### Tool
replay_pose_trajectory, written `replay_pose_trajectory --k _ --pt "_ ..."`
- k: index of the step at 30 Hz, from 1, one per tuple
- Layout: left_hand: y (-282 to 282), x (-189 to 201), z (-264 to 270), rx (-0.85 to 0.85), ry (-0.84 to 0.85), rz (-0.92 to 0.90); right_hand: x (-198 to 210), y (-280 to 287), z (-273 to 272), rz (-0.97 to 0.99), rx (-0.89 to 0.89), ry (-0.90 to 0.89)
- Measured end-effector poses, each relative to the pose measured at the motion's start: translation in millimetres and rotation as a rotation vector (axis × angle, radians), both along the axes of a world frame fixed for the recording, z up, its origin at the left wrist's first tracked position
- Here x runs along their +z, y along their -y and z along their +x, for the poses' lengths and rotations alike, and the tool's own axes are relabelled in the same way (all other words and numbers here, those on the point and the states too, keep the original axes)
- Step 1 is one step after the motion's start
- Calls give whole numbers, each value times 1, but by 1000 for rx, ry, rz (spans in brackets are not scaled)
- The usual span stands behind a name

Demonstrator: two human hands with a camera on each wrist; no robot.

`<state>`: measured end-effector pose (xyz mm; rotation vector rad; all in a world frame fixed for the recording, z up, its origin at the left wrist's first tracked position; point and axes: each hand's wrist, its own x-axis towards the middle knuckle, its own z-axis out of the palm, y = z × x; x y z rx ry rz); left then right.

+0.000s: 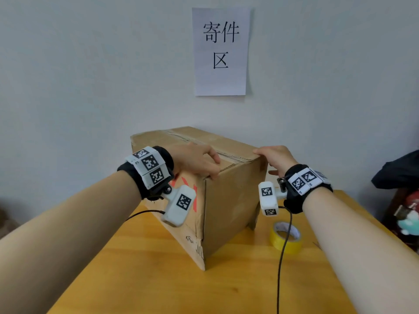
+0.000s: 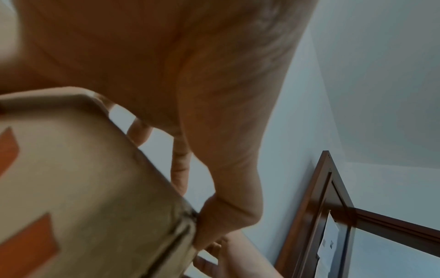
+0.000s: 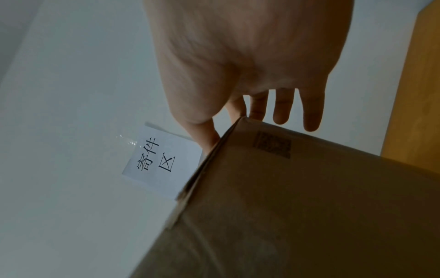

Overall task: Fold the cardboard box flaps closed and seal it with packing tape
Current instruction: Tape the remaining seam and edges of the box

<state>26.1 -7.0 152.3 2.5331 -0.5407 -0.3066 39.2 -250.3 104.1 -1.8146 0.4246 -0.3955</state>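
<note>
A brown cardboard box (image 1: 226, 200) stands on the wooden table (image 1: 158, 279) with one vertical corner toward me. Its top flaps lie folded flat, and the seam runs across the top. My left hand (image 1: 195, 162) lies over the near top corner, fingers curled down over the edge. In the left wrist view its thumb (image 2: 214, 222) presses the box (image 2: 83, 188) at that corner. My right hand (image 1: 275, 157) touches the right top corner. In the right wrist view its fingers (image 3: 311, 112) hang straight beside the box (image 3: 309, 206). A yellow tape roll (image 1: 285, 239) lies right of the box.
A paper sign (image 1: 221, 51) hangs on the wall behind the box. A dark bag (image 1: 399, 171) and other items sit past the table's right edge. A black cable (image 1: 281, 268) crosses the tape roll. Bare tabletop lies in front of the box.
</note>
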Motion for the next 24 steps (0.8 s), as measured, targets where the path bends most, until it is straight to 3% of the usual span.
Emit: replay_pose_trajectory --k 5,13,18,24 --pt "-3 -4 -8 -62 28 -152 -16 1 -16 44 -84 104" --pt "-26 -8 -9 -106 100 -200 -22 -13 -31 97 -114 138" --pt "-37 -21 5 -138 137 -203 -30 -20 -35 147 -145 212" --pt "-56 -32 29 -139 236 -365 -37 -30 -39 84 -142 304"
